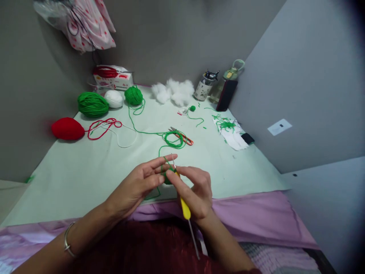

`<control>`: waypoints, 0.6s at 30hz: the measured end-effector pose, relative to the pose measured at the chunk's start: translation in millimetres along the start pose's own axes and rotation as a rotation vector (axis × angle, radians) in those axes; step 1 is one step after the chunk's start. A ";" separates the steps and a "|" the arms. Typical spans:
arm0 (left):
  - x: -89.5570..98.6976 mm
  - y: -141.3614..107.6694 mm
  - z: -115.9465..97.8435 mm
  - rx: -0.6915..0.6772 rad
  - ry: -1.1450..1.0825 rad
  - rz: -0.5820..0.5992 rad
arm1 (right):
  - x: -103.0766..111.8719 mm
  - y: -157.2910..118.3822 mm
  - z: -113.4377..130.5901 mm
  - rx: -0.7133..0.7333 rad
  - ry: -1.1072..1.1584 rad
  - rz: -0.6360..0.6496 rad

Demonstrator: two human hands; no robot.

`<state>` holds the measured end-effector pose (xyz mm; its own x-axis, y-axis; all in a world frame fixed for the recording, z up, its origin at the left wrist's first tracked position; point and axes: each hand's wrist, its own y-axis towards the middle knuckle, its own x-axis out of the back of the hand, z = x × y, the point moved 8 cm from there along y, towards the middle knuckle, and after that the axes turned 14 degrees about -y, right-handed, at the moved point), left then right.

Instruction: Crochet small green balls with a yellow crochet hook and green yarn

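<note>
My L fingers [154, 181] pinch the green crochet pc [168, 181], prob. soft & v. light, best held at edge; R fingers [182, 186] grip yellow-handled hook [186, 210].

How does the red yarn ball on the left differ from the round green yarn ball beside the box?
The red yarn ball is a wide oval; the green yarn ball is smaller and rounder. The red yarn ball's loose strand lies in loops nearby, while the green yarn ball's runs across to a coil. Both rest on the table.
</note>
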<state>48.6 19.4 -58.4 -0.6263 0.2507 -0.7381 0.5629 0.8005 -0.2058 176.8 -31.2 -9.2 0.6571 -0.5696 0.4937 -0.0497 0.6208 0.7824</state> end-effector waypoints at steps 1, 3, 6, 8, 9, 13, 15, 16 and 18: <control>-0.8 -0.7 2.3 0.022 -0.039 -0.001 | 2.1 -0.1 1.1 0.010 0.013 -0.030; -2.0 -2.2 4.4 0.051 -0.076 0.009 | 5.8 4.0 -3.9 -0.043 0.108 -0.060; -1.0 -3.2 1.6 0.012 -0.032 0.007 | -0.2 14.1 -10.9 -0.112 0.193 0.065; 0.2 -3.1 -0.6 -0.034 0.016 -0.016 | -1.5 17.1 -7.1 -0.044 0.100 0.100; 0.4 -3.0 -0.6 -0.043 0.024 -0.028 | -0.6 16.7 -3.4 0.012 0.029 0.080; -3.5 -1.5 3.4 0.007 -0.059 -0.021 | 2.9 7.6 2.7 0.089 -0.091 -0.062; -6.2 -0.8 3.0 0.027 -0.104 0.008 | 3.0 7.1 -5.0 -0.016 0.032 -0.071; -6.9 -0.6 2.1 0.030 -0.118 0.021 | 2.0 8.3 -9.2 -0.074 0.115 -0.050; -6.1 -0.2 -0.5 0.026 -0.128 0.034 | 0.8 12.3 -14.9 -0.157 0.268 0.006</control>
<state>52.1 17.9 -53.5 -0.5336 0.2052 -0.8205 0.5980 0.7776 -0.1945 188.0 -16.0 -4.8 0.8331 -0.4165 0.3640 0.0490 0.7111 0.7014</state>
